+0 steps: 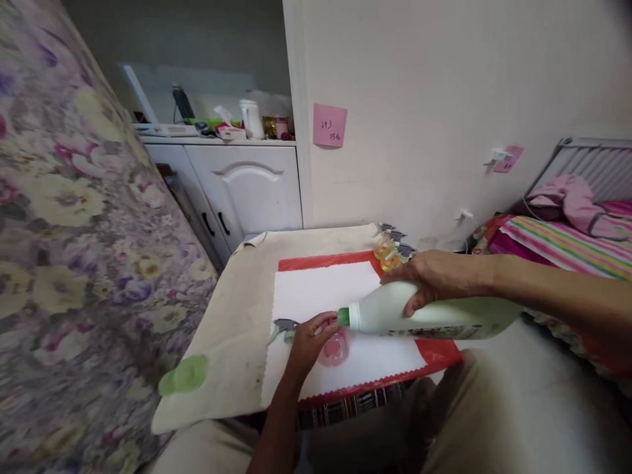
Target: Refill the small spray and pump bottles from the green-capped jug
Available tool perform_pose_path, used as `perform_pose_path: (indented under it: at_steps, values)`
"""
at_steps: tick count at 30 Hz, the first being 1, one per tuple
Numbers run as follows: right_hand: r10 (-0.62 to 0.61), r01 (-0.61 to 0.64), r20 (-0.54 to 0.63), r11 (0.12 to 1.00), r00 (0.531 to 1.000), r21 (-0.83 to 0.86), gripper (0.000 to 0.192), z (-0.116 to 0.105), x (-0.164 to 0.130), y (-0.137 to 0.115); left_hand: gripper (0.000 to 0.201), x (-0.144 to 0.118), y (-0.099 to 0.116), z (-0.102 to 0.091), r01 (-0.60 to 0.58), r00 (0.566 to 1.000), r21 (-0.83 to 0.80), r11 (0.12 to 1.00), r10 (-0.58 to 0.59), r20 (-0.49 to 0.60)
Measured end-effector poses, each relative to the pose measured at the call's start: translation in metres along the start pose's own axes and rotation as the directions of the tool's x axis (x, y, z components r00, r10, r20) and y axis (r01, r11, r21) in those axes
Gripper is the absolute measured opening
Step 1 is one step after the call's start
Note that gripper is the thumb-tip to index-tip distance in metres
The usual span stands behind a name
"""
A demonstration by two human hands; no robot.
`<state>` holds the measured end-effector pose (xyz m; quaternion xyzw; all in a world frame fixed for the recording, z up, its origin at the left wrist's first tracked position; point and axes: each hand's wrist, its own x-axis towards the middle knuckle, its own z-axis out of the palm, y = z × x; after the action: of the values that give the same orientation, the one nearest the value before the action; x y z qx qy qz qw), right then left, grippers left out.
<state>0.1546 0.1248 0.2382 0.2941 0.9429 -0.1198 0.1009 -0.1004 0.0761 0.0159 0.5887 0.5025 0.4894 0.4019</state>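
Observation:
My right hand (437, 276) grips a large pale green bottle (444, 317), tipped on its side with its green neck pointing left. The neck meets a small clear pink bottle (336, 349) that my left hand (309, 339) holds upright on a white sheet (320, 289). A grey spray-head (285, 324) with its tube lies on the sheet just left of my left hand. A green cap (190, 374) rests on the beige table cover (237, 316) near the left edge.
Two small yellow spray bottles (390, 253) stand at the sheet's far right corner. A floral fabric surface (74, 263) rises on the left. White cabinets (247, 187) with clutter stand behind; a bed with striped bedding (567, 247) lies right.

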Motion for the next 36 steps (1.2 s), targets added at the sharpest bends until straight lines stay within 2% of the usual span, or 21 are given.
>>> perform_pose_path:
  at_steps: [17, 36]
  values:
    - [-0.009, 0.010, -0.003, 0.999, 1.000, 0.044, 0.047, 0.0008, 0.0005, 0.0034, 0.025, 0.0019, -0.0052, -0.0006, -0.014, 1.000, -0.002, 1.000, 0.014, 0.001]
    - [-0.004, 0.004, 0.002, 1.000, 1.000, 0.020, 0.053, 0.0014, 0.0008, 0.0038, 0.027, 0.0016, -0.0050, -0.0003, 0.000, 1.000, -0.005, 1.000, 0.000, -0.001]
